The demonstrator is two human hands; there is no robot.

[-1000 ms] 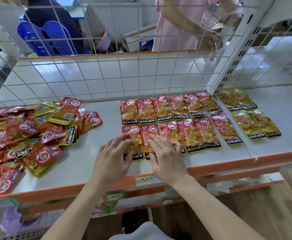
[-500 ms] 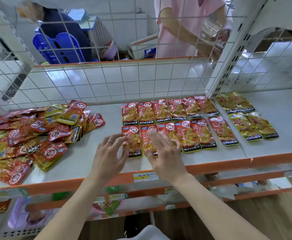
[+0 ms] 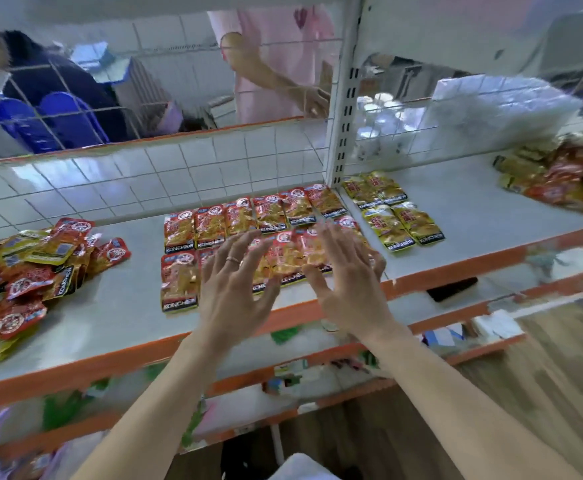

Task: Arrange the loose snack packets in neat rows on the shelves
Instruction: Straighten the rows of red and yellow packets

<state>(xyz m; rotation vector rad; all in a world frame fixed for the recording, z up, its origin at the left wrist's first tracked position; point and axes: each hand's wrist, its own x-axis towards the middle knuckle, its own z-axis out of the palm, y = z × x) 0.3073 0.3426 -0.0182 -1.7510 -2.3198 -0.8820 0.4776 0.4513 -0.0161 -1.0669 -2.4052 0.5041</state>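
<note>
Two rows of red snack packets lie flat on the grey shelf, side by side. My left hand and my right hand hover above the front row with fingers spread, holding nothing and hiding part of that row. A loose heap of red and yellow packets lies at the shelf's left end. Several yellow packets sit in two short rows on the neighbouring shelf to the right. A second loose heap shows at the far right, blurred.
A wire grid backs the shelf and a white upright post divides the two bays. The shelf has an orange front edge. Lower shelves hold mixed goods. Two people stand behind the grid.
Both hands have lifted off the front-row packets and spread their fingers, moving right along the row. The view has swung right, bringing in the far-right heap.
</note>
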